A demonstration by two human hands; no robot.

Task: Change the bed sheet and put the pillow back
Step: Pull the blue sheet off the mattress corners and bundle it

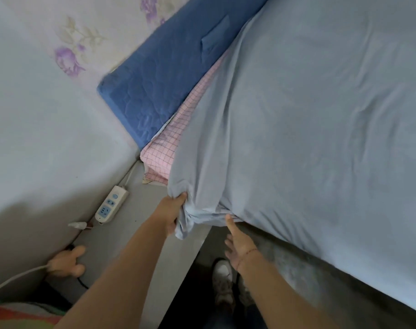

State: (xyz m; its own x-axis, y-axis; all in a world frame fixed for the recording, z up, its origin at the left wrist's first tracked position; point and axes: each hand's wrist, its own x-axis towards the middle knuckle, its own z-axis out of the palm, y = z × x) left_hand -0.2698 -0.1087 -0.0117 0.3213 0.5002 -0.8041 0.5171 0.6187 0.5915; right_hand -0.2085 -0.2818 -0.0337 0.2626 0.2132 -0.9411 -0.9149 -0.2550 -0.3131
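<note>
Bed corner seen from above: my left hand (172, 211) grips the bunched corner of the grey-blue sheet (309, 115), fingers curled round the fabric, while the rest of the sheet lies spread over the mattress. My right hand (240, 245) is relaxed and spread, index finger straight with its tip at the sheet's lower edge. A pink checked layer (164, 150) shows beside the corner, and a power strip (111, 204) lies on the floor.

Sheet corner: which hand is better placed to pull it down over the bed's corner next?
Probably the left. The left hand grips the bunched corner of the grey-blue sheet, while the right hand is open, just one fingertip reaching toward the hem.
</note>
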